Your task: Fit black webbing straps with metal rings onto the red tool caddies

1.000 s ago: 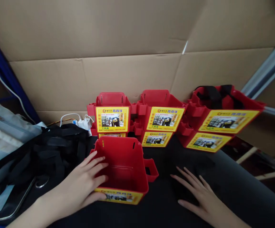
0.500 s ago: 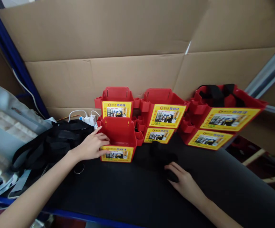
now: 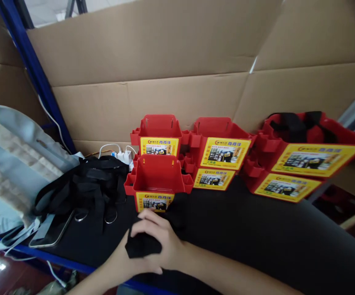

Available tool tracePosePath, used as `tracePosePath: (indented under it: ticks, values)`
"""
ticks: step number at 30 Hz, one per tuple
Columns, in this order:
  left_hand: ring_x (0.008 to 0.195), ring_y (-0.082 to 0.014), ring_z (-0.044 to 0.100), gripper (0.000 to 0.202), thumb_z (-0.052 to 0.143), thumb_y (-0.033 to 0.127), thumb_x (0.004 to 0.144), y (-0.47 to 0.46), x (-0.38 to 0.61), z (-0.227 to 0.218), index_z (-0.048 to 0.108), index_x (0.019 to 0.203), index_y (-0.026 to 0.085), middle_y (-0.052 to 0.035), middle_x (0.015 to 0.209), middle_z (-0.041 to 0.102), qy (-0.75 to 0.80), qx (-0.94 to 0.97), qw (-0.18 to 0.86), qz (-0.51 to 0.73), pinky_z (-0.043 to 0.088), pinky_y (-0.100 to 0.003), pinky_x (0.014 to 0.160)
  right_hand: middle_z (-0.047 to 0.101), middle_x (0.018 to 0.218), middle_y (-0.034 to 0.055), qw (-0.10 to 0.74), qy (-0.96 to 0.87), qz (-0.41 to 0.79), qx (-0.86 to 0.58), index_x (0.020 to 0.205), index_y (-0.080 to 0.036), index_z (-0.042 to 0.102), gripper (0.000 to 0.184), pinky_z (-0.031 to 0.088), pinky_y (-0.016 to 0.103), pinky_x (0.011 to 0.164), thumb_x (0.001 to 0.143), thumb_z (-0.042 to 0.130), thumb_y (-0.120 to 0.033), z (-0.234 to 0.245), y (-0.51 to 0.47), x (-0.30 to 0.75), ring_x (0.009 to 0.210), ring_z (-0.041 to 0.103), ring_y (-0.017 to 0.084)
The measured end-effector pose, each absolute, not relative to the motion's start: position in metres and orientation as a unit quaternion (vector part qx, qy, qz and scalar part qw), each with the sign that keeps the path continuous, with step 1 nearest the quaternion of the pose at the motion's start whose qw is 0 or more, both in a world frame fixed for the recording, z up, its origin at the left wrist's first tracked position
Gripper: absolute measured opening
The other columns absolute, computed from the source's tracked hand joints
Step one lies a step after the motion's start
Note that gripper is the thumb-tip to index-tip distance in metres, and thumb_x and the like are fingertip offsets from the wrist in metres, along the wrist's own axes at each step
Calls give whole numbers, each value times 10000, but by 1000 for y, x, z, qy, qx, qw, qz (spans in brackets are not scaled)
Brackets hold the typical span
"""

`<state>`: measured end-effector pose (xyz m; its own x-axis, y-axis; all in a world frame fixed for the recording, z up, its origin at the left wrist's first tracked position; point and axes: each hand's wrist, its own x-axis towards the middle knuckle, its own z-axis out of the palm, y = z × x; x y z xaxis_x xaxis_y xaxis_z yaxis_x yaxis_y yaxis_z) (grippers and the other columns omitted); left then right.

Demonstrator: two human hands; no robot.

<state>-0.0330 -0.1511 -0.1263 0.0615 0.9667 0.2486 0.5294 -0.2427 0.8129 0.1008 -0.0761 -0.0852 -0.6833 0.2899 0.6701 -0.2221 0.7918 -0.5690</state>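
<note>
Both my hands have come together in front of the front red tool box, low over the black tabletop. Between them is a black bundle, perhaps folded strap; its exact kind does not show. My right hand curls over it from the right, fingers bent around its far side. From below and the left, my left hand presses against it, its fingers mostly hidden. The front box stands upright with a yellow label facing me, just beyond my right fingertips.
Behind stand more red boxes: one at the left, a middle stack and a right stack with black straps on top. Left lie black straps, a phone and a pale blue bag. Cardboard lines the back.
My left hand has let go of the front red box and moved down to the black bundle. My right hand has carried the bundle left to meet it. The view has shifted slightly.
</note>
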Motion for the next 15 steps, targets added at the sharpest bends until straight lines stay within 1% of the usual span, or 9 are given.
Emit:
tracePosePath:
  ticks: [2, 4, 6, 7, 8, 10, 12, 13, 15]
  values:
    - [965, -302, 579, 808, 737, 374, 514, -148, -47, -129, 397, 1241, 281, -70, 1069, 597, 597, 619, 254, 442, 530, -454, 750, 493, 972, 71, 354, -870, 342, -31, 980, -193, 533, 310, 447, 296, 816, 709, 617, -319, -70, -75, 87, 886, 525, 163]
    - [828, -269, 609, 510, 653, 338, 583, -142, -69, -116, 526, 1070, 253, -43, 905, 637, 617, 581, 229, 480, 533, -405, 639, 450, 1125, 92, 308, -892, 329, -33, 1126, -207, 496, 429, 411, 305, 902, 722, 621, -280, -53, -74, 86, 1045, 486, 173]
    - [622, -193, 587, 208, 547, 290, 654, -135, -96, -89, 564, 847, 210, -11, 710, 625, 626, 536, 239, 513, 489, -317, 519, 376, 1263, 107, 296, -912, 282, -38, 1237, -225, 425, 515, 343, 346, 992, 753, 597, -269, -38, -73, 98, 1214, 362, 196]
    - [503, -144, 526, 105, 502, 267, 686, -132, -111, -71, 538, 748, 191, 11, 597, 584, 626, 514, 262, 524, 441, -273, 464, 345, 1308, 106, 300, -920, 247, -46, 1262, -233, 400, 530, 312, 373, 1021, 766, 583, -257, -32, -71, 107, 1267, 292, 206]
    - [412, -108, 441, 103, 466, 264, 715, -129, -126, -53, 486, 661, 178, 35, 472, 499, 621, 493, 277, 543, 382, -242, 420, 326, 1335, 101, 307, -927, 209, -60, 1270, -241, 391, 527, 292, 397, 1036, 775, 571, -237, -28, -68, 119, 1296, 240, 213]
    - [453, -88, 426, 92, 493, 261, 738, -121, -157, -16, 456, 711, 181, 71, 466, 467, 632, 458, 273, 562, 369, -210, 474, 319, 1355, 86, 324, -931, 121, -113, 1257, -258, 401, 492, 288, 434, 1038, 789, 544, -199, -21, -58, 148, 1313, 207, 222]
    - [554, -82, 438, 153, 515, 320, 753, -112, -187, 12, 449, 762, 183, 85, 554, 489, 663, 424, 144, 600, 375, -189, 553, 314, 1363, 82, 344, -917, 27, -201, 1249, -261, 402, 462, 294, 456, 1032, 806, 517, -199, -16, -39, 184, 1305, 229, 234]
    - [591, -90, 436, 194, 527, 353, 740, -106, -201, 20, 450, 751, 175, 78, 578, 493, 697, 386, 46, 602, 368, -185, 565, 321, 1360, 86, 355, -901, -21, -249, 1235, -258, 414, 434, 295, 466, 1028, 814, 504, -209, -12, -26, 205, 1293, 257, 243]
    - [668, -122, 450, 235, 479, 398, 765, -93, -226, 23, 463, 738, 165, 50, 624, 496, 776, 420, -37, 470, 335, -185, 575, 359, 1333, 120, 373, -859, -120, -330, 1191, -212, 453, 375, 294, 453, 1026, 820, 500, -243, -3, 5, 252, 1263, 310, 257]
